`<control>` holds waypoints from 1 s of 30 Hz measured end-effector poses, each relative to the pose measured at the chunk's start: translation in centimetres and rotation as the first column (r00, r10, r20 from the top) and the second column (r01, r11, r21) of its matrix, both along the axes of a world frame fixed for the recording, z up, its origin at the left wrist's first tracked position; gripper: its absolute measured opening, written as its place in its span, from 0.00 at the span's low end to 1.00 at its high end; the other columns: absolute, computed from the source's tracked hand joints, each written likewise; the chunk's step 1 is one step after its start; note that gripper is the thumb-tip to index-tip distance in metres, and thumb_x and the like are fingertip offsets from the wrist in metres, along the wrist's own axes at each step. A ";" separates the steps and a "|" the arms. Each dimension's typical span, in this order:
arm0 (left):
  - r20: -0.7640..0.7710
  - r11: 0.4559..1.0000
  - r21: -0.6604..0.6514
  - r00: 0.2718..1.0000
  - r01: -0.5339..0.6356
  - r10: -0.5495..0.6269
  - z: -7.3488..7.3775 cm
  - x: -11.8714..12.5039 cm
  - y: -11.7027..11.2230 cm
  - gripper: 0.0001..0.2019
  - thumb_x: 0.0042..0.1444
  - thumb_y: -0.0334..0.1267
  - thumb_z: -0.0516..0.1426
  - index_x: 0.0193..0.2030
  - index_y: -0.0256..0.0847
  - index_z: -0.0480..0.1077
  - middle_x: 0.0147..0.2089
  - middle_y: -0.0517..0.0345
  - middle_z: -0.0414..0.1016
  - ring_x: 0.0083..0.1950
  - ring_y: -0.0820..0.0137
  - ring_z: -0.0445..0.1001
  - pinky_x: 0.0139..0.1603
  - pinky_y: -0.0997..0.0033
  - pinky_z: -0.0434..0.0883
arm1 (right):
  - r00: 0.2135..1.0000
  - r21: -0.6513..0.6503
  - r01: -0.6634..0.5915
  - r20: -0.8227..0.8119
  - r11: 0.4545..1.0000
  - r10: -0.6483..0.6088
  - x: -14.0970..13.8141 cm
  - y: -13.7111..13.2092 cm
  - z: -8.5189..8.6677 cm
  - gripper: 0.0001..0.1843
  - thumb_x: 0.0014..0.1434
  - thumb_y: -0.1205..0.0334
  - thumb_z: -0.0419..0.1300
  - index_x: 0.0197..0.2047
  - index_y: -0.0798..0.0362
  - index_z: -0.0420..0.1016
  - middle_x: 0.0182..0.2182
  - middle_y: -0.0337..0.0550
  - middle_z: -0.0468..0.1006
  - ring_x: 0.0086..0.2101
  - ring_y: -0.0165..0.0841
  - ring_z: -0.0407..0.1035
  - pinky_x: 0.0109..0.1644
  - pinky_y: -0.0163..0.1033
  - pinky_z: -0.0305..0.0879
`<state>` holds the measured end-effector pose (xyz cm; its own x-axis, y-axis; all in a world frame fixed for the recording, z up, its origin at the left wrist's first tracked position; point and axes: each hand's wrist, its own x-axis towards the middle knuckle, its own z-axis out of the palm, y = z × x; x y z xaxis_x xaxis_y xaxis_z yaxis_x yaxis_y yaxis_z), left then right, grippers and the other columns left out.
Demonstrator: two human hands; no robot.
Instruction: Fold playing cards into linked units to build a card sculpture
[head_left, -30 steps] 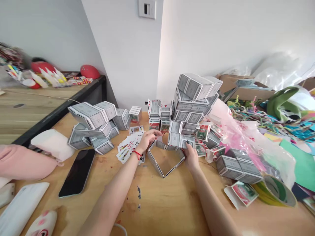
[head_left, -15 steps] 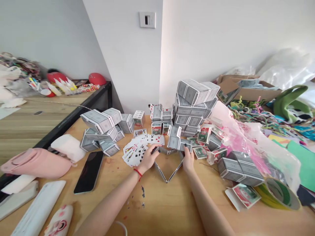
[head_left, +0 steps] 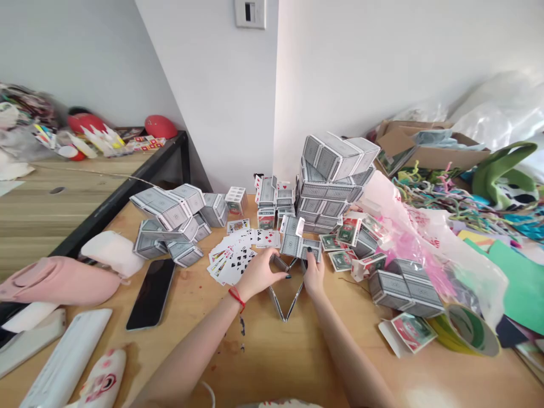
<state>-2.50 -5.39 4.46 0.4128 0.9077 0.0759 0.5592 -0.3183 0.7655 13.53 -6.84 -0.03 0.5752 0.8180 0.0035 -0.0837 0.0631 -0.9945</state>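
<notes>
Both hands grip a frame of joined playing cards [head_left: 277,305] over the table, its lower edges meeting in a V that points toward me. My left hand [head_left: 260,273], with a red cord at the wrist, is closed on the frame's left side, its thumb reaching inward across the opening. On the right side my right hand [head_left: 313,273] pinches the frame, its fingers against a grey-backed card block [head_left: 291,237] just behind. Whether that block is joined to the frame I cannot tell. Fanned playing cards [head_left: 233,259] lie face up beside my left hand.
Stacked card blocks [head_left: 327,187] rise behind my right hand; another pile [head_left: 168,224] stands at left. A black phone [head_left: 151,294] lies left of my forearm. At right are card boxes [head_left: 342,260], yellow tape [head_left: 465,334] and a pink-and-clear plastic bag [head_left: 442,238].
My hands have come closer together and the V of cards has narrowed. My left thumb now reaches further inward. The whole view has shifted slightly.
</notes>
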 end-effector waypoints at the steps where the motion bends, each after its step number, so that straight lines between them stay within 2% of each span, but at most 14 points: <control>1: -0.035 1.000 0.012 0.999 -0.023 0.024 0.0 0.2 0.0 0.23 0.39 0.44 0.63 0.43 0.42 0.63 0.45 0.52 0.70 0.45 0.61 0.69 0.45 0.61 0.66 | 1.000 -0.002 0.001 0.003 1.000 -0.001 0.0 0.0 0.1 0.18 0.52 0.52 0.53 0.41 0.55 0.70 0.39 0.43 0.74 0.42 0.36 0.66 0.49 0.42 0.58; 5: -0.106 0.995 0.036 0.989 -0.096 0.100 -0.4 1.1 0.1 0.21 0.40 0.43 0.63 0.40 0.41 0.62 0.41 0.53 0.71 0.41 0.61 0.71 0.40 0.63 0.66 | 1.000 -0.031 0.008 -0.015 0.999 -0.009 0.1 0.0 0.3 0.20 0.52 0.52 0.53 0.45 0.54 0.69 0.39 0.43 0.74 0.43 0.36 0.66 0.49 0.41 0.57; 11: -0.122 0.989 0.013 0.982 -0.146 0.146 -0.5 1.7 0.2 0.18 0.40 0.40 0.63 0.37 0.42 0.62 0.37 0.56 0.71 0.37 0.63 0.71 0.36 0.66 0.66 | 0.999 -0.053 0.024 -0.043 0.998 -0.027 -0.1 -0.2 -0.2 0.21 0.52 0.52 0.53 0.45 0.54 0.69 0.42 0.44 0.73 0.44 0.36 0.65 0.50 0.41 0.58; 15: -0.052 0.981 -0.003 0.980 -0.194 0.193 -0.6 1.9 0.1 0.18 0.38 0.39 0.63 0.37 0.42 0.63 0.36 0.56 0.72 0.37 0.64 0.71 0.37 0.66 0.66 | 0.997 -0.065 0.007 -0.079 0.998 -0.012 0.0 0.0 -0.1 0.19 0.51 0.53 0.54 0.43 0.54 0.70 0.41 0.44 0.74 0.44 0.37 0.66 0.50 0.42 0.58; 19: 0.131 0.976 -0.101 0.970 -0.191 0.203 -1.2 1.5 0.4 0.14 0.41 0.39 0.61 0.36 0.41 0.66 0.37 0.56 0.73 0.38 0.65 0.71 0.40 0.65 0.66 | 0.957 -0.029 -0.024 -0.291 0.999 0.014 1.4 0.4 1.0 0.14 0.47 0.55 0.57 0.36 0.54 0.71 0.33 0.41 0.76 0.37 0.37 0.70 0.44 0.43 0.64; 21: 0.285 0.972 -0.186 0.939 -0.142 0.192 -1.7 1.1 0.5 0.09 0.46 0.39 0.58 0.35 0.40 0.67 0.38 0.56 0.73 0.39 0.67 0.71 0.42 0.65 0.66 | 0.931 0.048 -0.029 -0.364 0.998 0.044 2.7 0.4 2.2 0.12 0.46 0.57 0.59 0.34 0.53 0.71 0.30 0.39 0.77 0.35 0.36 0.71 0.42 0.43 0.65; 24: 0.468 0.939 -0.319 0.840 -0.127 0.273 -2.6 0.5 0.4 0.08 0.50 0.39 0.54 0.34 0.38 0.67 0.36 0.55 0.74 0.38 0.68 0.72 0.42 0.66 0.67 | 0.901 0.173 -0.052 -0.416 0.984 0.121 4.4 -0.3 4.4 0.15 0.47 0.57 0.58 0.39 0.50 0.72 0.36 0.41 0.77 0.40 0.36 0.70 0.43 0.44 0.66; 27: 0.532 0.907 -0.363 0.751 -0.214 0.390 -3.4 0.3 -0.2 0.08 0.49 0.39 0.55 0.35 0.37 0.66 0.36 0.54 0.74 0.39 0.68 0.72 0.43 0.66 0.67 | 0.854 0.219 -0.112 -0.477 0.969 0.207 5.6 -1.5 6.2 0.19 0.53 0.50 0.52 0.45 0.48 0.70 0.45 0.42 0.74 0.48 0.37 0.66 0.48 0.49 0.63; 30: 0.557 0.883 -0.355 0.690 -0.307 0.463 -3.9 0.7 -1.0 0.08 0.50 0.39 0.54 0.36 0.38 0.66 0.37 0.53 0.74 0.41 0.68 0.72 0.45 0.65 0.67 | 0.813 0.207 -0.108 -0.544 0.972 0.206 6.3 -2.8 6.9 0.21 0.55 0.47 0.48 0.46 0.47 0.71 0.47 0.42 0.73 0.50 0.37 0.64 0.52 0.51 0.59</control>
